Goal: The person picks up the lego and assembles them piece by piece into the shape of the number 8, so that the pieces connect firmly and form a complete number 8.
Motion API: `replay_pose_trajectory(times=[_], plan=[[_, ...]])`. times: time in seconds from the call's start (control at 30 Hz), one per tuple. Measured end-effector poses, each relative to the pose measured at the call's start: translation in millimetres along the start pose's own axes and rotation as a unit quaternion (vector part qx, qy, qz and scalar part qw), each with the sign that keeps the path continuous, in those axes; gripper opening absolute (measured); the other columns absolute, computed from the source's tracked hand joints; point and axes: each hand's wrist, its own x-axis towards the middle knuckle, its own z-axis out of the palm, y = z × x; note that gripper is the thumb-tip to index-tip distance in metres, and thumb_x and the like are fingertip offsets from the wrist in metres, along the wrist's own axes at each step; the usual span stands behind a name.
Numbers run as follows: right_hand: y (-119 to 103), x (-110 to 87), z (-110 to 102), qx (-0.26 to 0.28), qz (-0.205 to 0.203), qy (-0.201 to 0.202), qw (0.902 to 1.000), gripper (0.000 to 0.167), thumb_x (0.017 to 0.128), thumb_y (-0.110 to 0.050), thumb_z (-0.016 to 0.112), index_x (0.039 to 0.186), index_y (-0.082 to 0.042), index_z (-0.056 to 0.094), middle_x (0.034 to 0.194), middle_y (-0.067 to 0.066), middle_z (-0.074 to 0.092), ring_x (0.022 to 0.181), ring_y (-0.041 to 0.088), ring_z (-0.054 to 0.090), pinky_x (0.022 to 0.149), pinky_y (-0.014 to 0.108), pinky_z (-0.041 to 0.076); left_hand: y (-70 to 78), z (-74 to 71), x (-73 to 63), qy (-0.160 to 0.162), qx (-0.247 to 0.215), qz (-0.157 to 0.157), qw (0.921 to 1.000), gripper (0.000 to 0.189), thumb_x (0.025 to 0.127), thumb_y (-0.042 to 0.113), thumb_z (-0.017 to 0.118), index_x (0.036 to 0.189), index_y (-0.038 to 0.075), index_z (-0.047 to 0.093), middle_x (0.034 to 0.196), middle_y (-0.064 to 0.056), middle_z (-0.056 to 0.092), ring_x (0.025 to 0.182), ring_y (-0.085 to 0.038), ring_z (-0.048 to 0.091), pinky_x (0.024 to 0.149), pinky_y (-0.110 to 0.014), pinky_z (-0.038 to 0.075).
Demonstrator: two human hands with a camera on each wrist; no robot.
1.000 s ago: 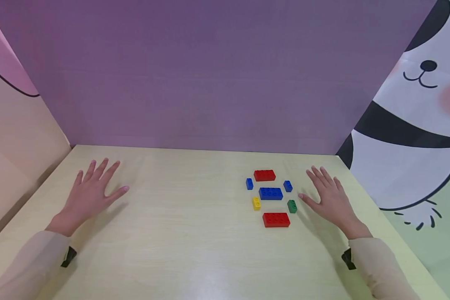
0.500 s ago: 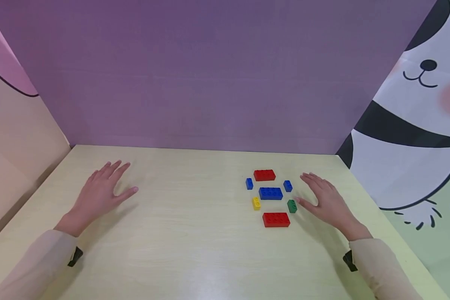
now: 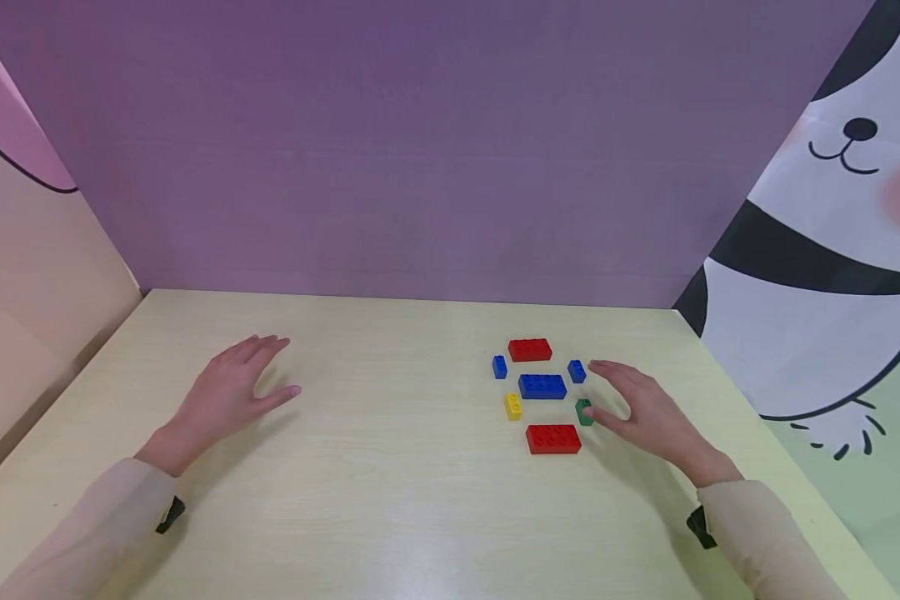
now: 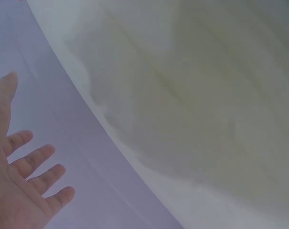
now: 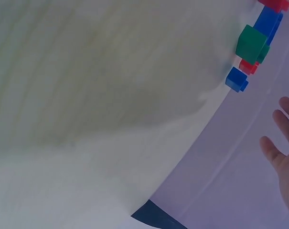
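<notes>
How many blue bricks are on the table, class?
3: the large blue brick mid-group, one small blue brick to its left, another small blue brick to its right, near the right hand. None seems hidden.

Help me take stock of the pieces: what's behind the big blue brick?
Behind the big blue brick, apart from it, lies a red brick; one small blue brick sits back left, another back right. The big one hides the table just behind it; what's there can't be told.

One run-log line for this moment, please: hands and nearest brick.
left hand: holds nothing, above table | right hand: holds nothing, near green brick | green brick: on table, not gripped
</notes>
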Motion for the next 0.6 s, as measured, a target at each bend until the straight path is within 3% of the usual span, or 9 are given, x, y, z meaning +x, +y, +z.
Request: replay_pose_trajectory(times=[0.3, 0.6], plan=[[-7.2, -2.0, 2.9, 0.030, -0.003, -0.019, 0.9994, 0.062, 0.079, -0.033, 0.070, 0.130, -0.007, 0.046, 0.129, 0.015, 0.051, 0.119, 0.035, 0.046, 0.092, 0.055, 0.041, 16.1, 9.1, 5.7, -0.037, -0.014, 0.007, 0.9992, 0.065, 0.077, 0.040, 0.069, 0.130, 0.008, 0.047, 0.126, -0.015, 0.053, 0.115, -0.036, 0.050, 0.095, -0.051, 0.037], [-15.1, -3.6, 2.8, 0.049, -0.014, -0.032, 0.9982, 0.059, 0.077, -0.023, 0.072, 0.129, -0.008, 0.048, 0.128, 0.014, 0.052, 0.118, 0.034, 0.047, 0.091, 0.053, 0.043, 38.8, 15.6, 10.2, -0.066, -0.044, 0.010, 0.9968, 0.063, 0.078, 0.042, 0.069, 0.129, 0.012, 0.048, 0.124, -0.011, 0.056, 0.114, -0.032, 0.053, 0.094, -0.049, 0.040]])
